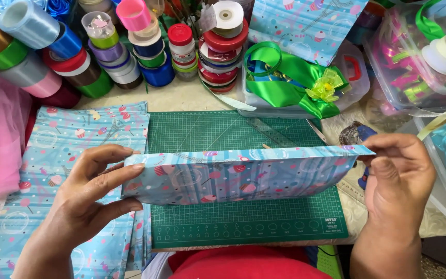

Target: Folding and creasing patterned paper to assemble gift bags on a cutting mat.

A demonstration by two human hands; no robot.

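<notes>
My left hand (86,199) has its grip closed on the left end of the folded blue patterned paper (233,176): fingertips lie over the front face at that end, thumb is behind and not visible. Under and outboard of this grip sits a stack of matching blue sheets (73,139), partly covered by my wrist. The folded paper runs rightward from this grip, long axis level and side to side, spanning the two grips, held just above the green cutting mat (243,222) on the worktop. Both hands are equally at the ends; neither is nearer. My right hand (396,178) pinches the top right corner between thumb and forefinger, grip narrow. Beyond the paper, away from both grips: ribbon spools (130,51) and a green bow (298,85). Hidden: the paper's rear face, and whether its lower edge touches the mat. A ruler (272,133) is partly occluded.
</notes>
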